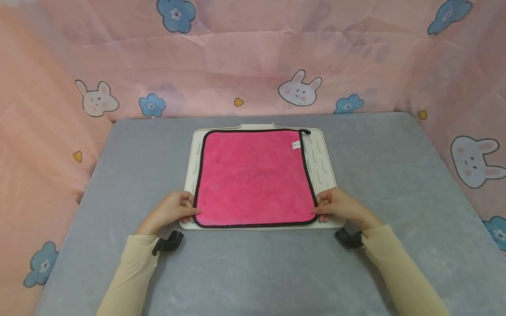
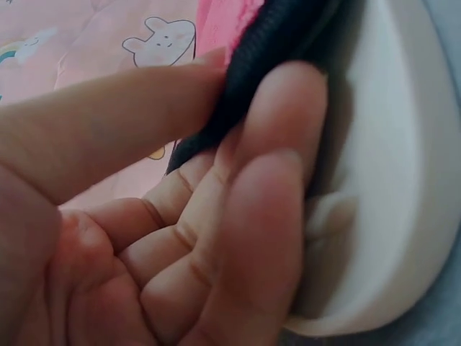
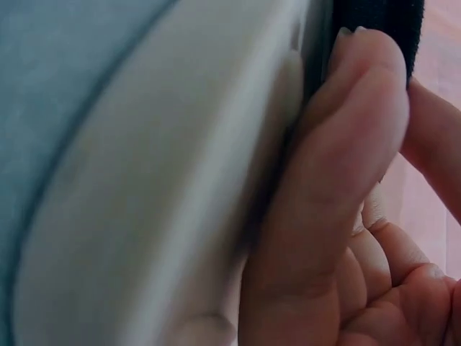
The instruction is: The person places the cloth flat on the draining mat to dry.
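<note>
A pink cloth with black edging lies spread over a cream tray, with a small white label near its far right corner. At the cloth's near left corner, my left hand pinches the edge between thumb and fingers. My right hand pinches the near right corner likewise. Close up in the left wrist view, the black edging sits between thumb and fingers beside the tray's rim. The right wrist view has the fingers under the black edging, next to the tray rim.
The tray stands on a grey table. A pink curtain printed with rabbits and flowers hangs behind the table and along both sides. Black wrist devices sit at the left cuff and the right cuff.
</note>
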`<state>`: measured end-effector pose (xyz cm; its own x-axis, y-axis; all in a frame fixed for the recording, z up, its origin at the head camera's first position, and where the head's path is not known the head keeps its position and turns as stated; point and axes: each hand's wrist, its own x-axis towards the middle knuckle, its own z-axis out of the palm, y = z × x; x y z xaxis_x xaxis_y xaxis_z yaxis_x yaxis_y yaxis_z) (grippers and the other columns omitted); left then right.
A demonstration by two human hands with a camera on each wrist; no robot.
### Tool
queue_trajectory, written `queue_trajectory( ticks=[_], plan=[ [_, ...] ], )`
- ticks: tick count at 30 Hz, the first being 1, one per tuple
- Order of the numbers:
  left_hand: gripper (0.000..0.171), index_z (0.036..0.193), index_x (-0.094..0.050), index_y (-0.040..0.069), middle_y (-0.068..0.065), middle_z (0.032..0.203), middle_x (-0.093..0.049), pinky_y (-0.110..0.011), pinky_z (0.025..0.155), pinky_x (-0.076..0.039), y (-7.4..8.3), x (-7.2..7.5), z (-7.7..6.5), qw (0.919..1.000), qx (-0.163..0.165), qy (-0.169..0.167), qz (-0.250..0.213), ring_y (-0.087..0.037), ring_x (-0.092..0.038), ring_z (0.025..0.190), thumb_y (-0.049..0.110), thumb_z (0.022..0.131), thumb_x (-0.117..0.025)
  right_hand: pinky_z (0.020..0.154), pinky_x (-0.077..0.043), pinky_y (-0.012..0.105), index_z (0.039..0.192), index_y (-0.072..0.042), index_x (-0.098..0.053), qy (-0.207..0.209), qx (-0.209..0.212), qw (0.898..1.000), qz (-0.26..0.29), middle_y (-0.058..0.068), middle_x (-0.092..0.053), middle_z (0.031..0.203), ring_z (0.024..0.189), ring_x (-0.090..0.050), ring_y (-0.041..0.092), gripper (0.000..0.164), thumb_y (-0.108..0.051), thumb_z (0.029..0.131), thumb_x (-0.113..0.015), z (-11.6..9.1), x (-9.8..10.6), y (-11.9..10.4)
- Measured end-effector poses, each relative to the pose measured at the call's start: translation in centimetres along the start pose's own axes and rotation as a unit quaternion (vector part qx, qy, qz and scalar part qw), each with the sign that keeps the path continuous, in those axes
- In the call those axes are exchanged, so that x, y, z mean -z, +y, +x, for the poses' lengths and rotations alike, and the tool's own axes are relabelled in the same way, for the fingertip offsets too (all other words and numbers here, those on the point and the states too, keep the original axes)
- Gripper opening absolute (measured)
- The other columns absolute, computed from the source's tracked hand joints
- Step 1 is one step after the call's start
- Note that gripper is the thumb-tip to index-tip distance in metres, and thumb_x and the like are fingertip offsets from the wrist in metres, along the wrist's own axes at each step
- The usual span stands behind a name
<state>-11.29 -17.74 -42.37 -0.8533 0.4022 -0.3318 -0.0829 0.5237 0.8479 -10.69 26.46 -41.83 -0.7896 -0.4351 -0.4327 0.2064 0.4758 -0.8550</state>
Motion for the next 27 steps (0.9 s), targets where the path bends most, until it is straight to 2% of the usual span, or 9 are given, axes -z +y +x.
queue_trajectory(
  ticks=[10, 21, 27],
  plan=[
    [0.020, 0.079, -0.049, -0.001, -0.004, 0.062, -0.060, -0.025, 0.052, -0.050, -0.19, 0.19, -0.38, 0.9999, -0.002, 0.005, -0.011, -0.012, -0.057, 0.054, 0.001, 0.085, -0.068, 0.055, -0.054, 0.027, 0.071, -0.001, -0.048, -0.001, 0.009, 1.000, 0.005, 0.007, -0.059, 0.059, 0.055, -0.062, 0.012, 0.021, 0.003, 0.086, -0.064, -0.20, -0.12, -0.01],
    [0.018, 0.081, -0.052, -0.003, -0.004, 0.064, -0.062, -0.025, 0.052, -0.050, 0.26, -0.09, -0.50, 0.9999, 0.010, 0.002, -0.006, -0.011, -0.059, 0.055, 0.002, 0.085, -0.069, 0.050, -0.051, 0.024, 0.071, -0.002, -0.051, 0.015, -0.006, 1.000, -0.015, 0.005, -0.060, 0.058, 0.051, -0.059, 0.010, 0.022, -0.001, 0.085, -0.066, -0.43, -0.50, -0.26],
    [0.018, 0.081, -0.053, -0.003, -0.003, 0.063, -0.062, -0.025, 0.053, -0.050, -0.06, -0.22, -0.52, 0.9997, 0.015, 0.014, 0.011, -0.011, -0.059, 0.055, 0.004, 0.085, -0.069, 0.049, -0.051, 0.024, 0.070, -0.002, -0.051, 0.015, -0.005, 1.000, -0.026, 0.006, -0.062, 0.060, 0.051, -0.059, 0.010, 0.022, -0.003, 0.086, -0.067, -0.49, -0.60, -0.43]
  ],
)
